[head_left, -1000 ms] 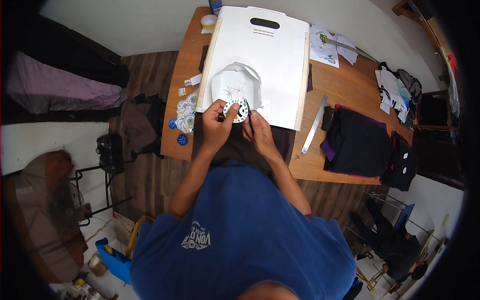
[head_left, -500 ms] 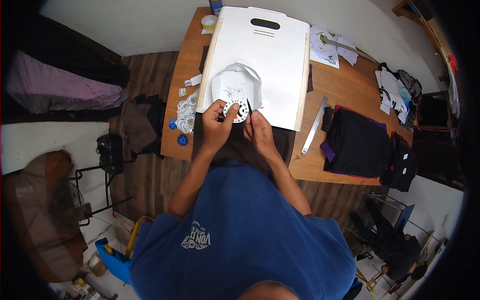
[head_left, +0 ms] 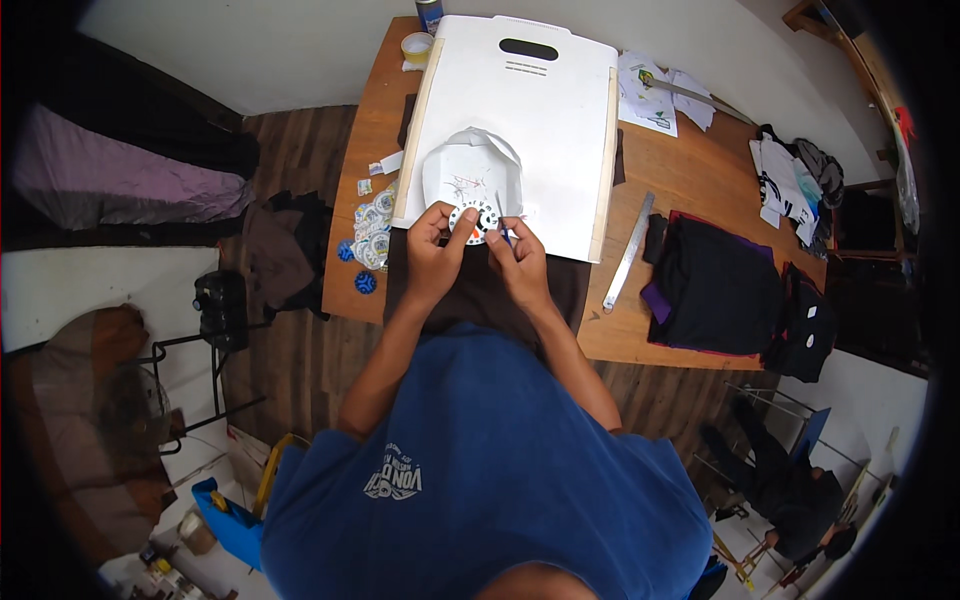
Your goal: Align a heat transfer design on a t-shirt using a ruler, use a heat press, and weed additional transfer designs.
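My left hand [head_left: 434, 262] pinches the left edge of a round white patch [head_left: 470, 222] with dark lettering round its rim and an orange mark. My right hand [head_left: 520, 265] is closed on a slim pointed tool [head_left: 505, 232], its tip upward at the patch's right edge; too little shows to tell if it is snips or tweezers. The right thumb lies near the patch. Just beyond my fingers sits a folded white paper tray [head_left: 435, 180] with small reddish and dark scraps in it. It rests on a large white board [head_left: 565, 140] with a dark oval slot.
To the left lie a pile of round patches [head_left: 372, 235] and a blue patch [head_left: 365, 283]. A metal ruler [head_left: 628, 255] and folded black cloth [head_left: 722, 285] are on the wooden table's right side. Printed papers [head_left: 645, 95] and a tape roll [head_left: 417, 46] lie farther back.
The pointed tool has tipped and turned in my right hand, whose thumb has come closer to the patch. My left hand keeps its grip on the patch.
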